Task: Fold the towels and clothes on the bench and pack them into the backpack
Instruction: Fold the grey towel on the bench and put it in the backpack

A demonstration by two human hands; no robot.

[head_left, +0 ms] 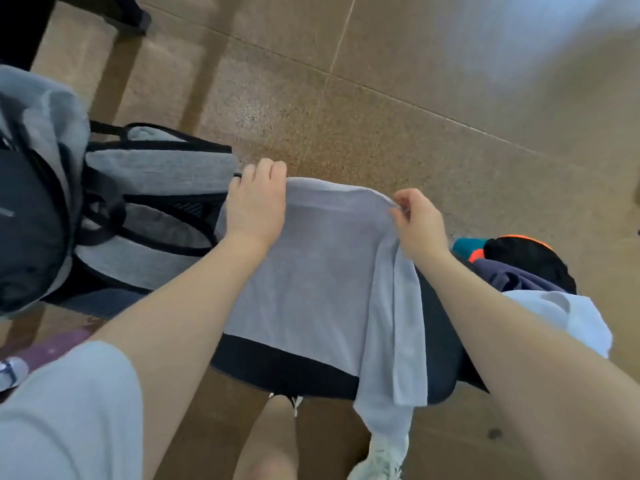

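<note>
Dark padded table (277,365) stands on a speckled brown tiled floor (381,116). On it, left to right: grey backpack (156,168) with black straps, grey towel (318,271) spread at centre, navy garment (512,275), white garment (568,317) at the right end.

Towel (311,271) showing pale grey, plain — bench (287,368) showing black; backpack (156,168) showing grey with black trim; floor (381,116) showing speckled tan.

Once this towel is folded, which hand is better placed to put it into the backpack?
Probably the left hand: it grips the light grey towel's far edge right beside the grey black-trimmed backpack. The right hand pinches the opposite corner.
</note>
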